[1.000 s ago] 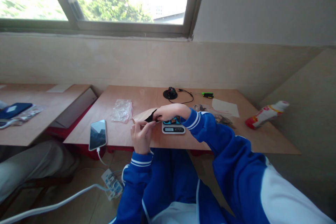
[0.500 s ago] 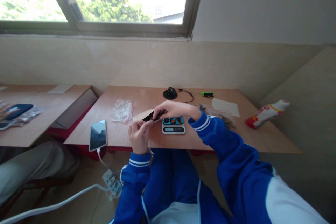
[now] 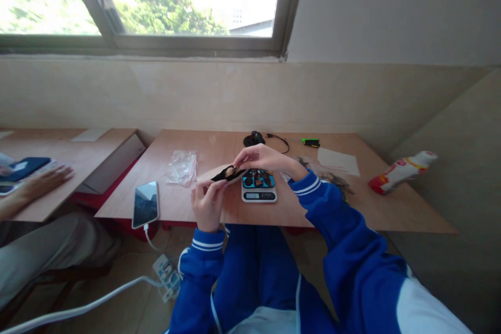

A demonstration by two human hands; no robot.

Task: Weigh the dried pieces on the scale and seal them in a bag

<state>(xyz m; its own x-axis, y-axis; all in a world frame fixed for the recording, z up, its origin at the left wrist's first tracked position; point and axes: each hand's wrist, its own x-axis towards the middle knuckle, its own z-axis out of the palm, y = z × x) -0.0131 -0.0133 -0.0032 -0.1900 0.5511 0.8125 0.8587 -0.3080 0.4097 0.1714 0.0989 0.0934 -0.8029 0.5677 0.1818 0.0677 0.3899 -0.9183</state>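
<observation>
My left hand [image 3: 208, 202] is raised over the near edge of the wooden table [image 3: 391, 209], its fingers closed on a small black pouch [image 3: 228, 173]. My right hand [image 3: 262, 159] pinches the pouch's right end from above, just over a small scale [image 3: 258, 186]. The scale has a blue top with several small dark pieces on it. What is inside the pouch is too small to make out.
A phone [image 3: 145, 203] on a cable lies at the table's left front, a clear plastic bag [image 3: 181, 166] behind it. At the back lie a black round object [image 3: 253, 139], a green tool [image 3: 310, 142] and a paper sheet [image 3: 337, 160]. A bottle [image 3: 401, 171] lies right. Another person's hand [image 3: 43, 181] rests on the left table.
My right hand has lifted off the scale, which now shows its load. The pouch has risen slightly. Another person's hand has come onto the left table.
</observation>
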